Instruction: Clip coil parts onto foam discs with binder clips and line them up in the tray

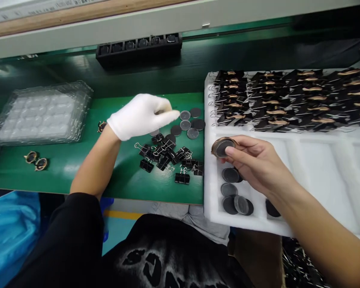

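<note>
Black sleeve and printed shirt fill the bottom of the head view; only one view to go through.

Right hand (255, 162), bare, sits over the near-left corner of the white foam tray (324, 176). Its grip is closed on a bronze-rimmed round part (223, 147), thumb and fingers pinching it, dark face up, just above the tray edge. Forearm comes in low from the right, wrist about level.

Left hand (141, 115), white-gloved, hovers over the green tabletop (63, 168) with the forefinger stretched toward the loose dark discs (187, 122). I can't tell whether that grip holds anything; the fingertips may be pinching a disc, or nothing.

Progress, as I judge it: the tray's far rows are packed with clipped assemblies (288, 98), the near channels are mostly bare foam with a few dark discs (232, 190) in the left one. So a good share is done and plenty of slots are left.

Supplies: heap of black binder clips (168, 156) between the hands, two bronze parts (36, 160) lying at far left, a clear blister tray (45, 114) behind them.
</note>
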A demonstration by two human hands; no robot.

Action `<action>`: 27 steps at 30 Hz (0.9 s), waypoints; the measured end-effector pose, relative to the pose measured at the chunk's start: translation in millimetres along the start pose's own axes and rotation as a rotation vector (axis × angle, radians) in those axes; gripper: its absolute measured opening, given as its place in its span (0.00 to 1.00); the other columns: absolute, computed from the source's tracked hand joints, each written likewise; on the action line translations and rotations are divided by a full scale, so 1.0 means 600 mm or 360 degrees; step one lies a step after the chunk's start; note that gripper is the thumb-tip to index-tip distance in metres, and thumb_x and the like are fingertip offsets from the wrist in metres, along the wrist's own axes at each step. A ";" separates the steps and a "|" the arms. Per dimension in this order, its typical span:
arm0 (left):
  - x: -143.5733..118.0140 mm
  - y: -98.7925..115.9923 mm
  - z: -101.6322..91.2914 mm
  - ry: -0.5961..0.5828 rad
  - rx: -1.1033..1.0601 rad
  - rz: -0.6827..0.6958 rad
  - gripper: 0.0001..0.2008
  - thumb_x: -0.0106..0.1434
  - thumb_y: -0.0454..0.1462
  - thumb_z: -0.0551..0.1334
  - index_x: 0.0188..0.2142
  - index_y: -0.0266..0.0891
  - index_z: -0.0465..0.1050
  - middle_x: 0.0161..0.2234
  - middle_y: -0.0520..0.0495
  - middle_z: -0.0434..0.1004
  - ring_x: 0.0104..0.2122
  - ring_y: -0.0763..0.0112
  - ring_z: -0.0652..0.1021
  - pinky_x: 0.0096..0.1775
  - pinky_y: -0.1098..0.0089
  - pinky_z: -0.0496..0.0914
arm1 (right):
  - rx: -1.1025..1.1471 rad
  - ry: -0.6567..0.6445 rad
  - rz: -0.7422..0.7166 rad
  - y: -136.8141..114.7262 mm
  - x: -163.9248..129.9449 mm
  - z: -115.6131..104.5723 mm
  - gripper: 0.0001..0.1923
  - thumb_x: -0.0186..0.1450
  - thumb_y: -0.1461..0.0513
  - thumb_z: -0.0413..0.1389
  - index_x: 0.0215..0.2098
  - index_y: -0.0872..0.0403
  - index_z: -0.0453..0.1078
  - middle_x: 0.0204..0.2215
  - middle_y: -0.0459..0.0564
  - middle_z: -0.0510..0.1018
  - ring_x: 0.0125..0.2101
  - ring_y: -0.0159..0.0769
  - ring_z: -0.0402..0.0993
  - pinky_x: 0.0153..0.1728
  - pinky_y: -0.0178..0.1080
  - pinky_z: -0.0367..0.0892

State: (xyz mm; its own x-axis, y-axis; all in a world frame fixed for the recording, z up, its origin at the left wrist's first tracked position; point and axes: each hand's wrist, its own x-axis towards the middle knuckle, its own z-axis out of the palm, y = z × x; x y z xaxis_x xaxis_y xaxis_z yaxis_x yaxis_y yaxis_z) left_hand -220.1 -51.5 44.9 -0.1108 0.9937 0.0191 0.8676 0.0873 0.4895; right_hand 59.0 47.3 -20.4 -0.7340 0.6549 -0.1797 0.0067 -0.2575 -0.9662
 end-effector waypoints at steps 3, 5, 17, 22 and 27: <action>0.004 -0.036 -0.007 -0.0379 0.0494 -0.0093 0.24 0.66 0.55 0.61 0.25 0.39 0.77 0.20 0.50 0.74 0.21 0.73 0.70 0.29 0.69 0.61 | 0.0043 -0.0024 0.0027 0.002 0.001 -0.001 0.10 0.61 0.53 0.73 0.39 0.45 0.84 0.39 0.48 0.85 0.39 0.35 0.80 0.36 0.34 0.76; 0.001 -0.046 0.001 -0.0557 0.0596 -0.0090 0.23 0.61 0.58 0.64 0.34 0.41 0.81 0.25 0.49 0.78 0.22 0.71 0.71 0.28 0.70 0.60 | 0.0034 -0.0040 0.0038 0.003 0.001 0.001 0.09 0.62 0.53 0.72 0.39 0.45 0.84 0.39 0.48 0.85 0.40 0.36 0.80 0.36 0.35 0.76; 0.004 -0.041 0.030 -0.0662 0.0593 0.0359 0.14 0.69 0.44 0.59 0.44 0.53 0.85 0.39 0.52 0.83 0.32 0.70 0.77 0.33 0.70 0.63 | -0.0012 -0.0099 0.0079 0.004 -0.001 0.002 0.09 0.63 0.53 0.71 0.40 0.44 0.83 0.42 0.47 0.85 0.40 0.36 0.80 0.38 0.36 0.77; 0.017 -0.041 0.045 -0.0486 0.0605 0.0491 0.17 0.71 0.44 0.56 0.36 0.45 0.84 0.37 0.50 0.81 0.32 0.70 0.77 0.33 0.69 0.61 | 0.0035 -0.0128 0.0092 0.002 -0.002 0.003 0.08 0.63 0.54 0.71 0.41 0.44 0.83 0.42 0.46 0.85 0.41 0.35 0.81 0.39 0.36 0.78; 0.023 -0.042 0.039 -0.0177 0.0646 0.0348 0.16 0.71 0.42 0.55 0.39 0.39 0.81 0.37 0.45 0.80 0.32 0.67 0.77 0.35 0.67 0.64 | 0.0062 -0.0142 0.0065 0.000 -0.002 0.003 0.09 0.63 0.54 0.72 0.40 0.45 0.83 0.41 0.47 0.85 0.41 0.36 0.82 0.40 0.38 0.79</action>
State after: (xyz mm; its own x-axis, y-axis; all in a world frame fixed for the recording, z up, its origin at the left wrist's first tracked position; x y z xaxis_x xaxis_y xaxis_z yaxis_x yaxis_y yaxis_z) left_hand -232.1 -38.4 12.5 0.1292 0.9914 -0.0207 0.9866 -0.1264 0.1033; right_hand 58.5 45.3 -19.8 -0.7912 0.5778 -0.2001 0.0128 -0.3115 -0.9502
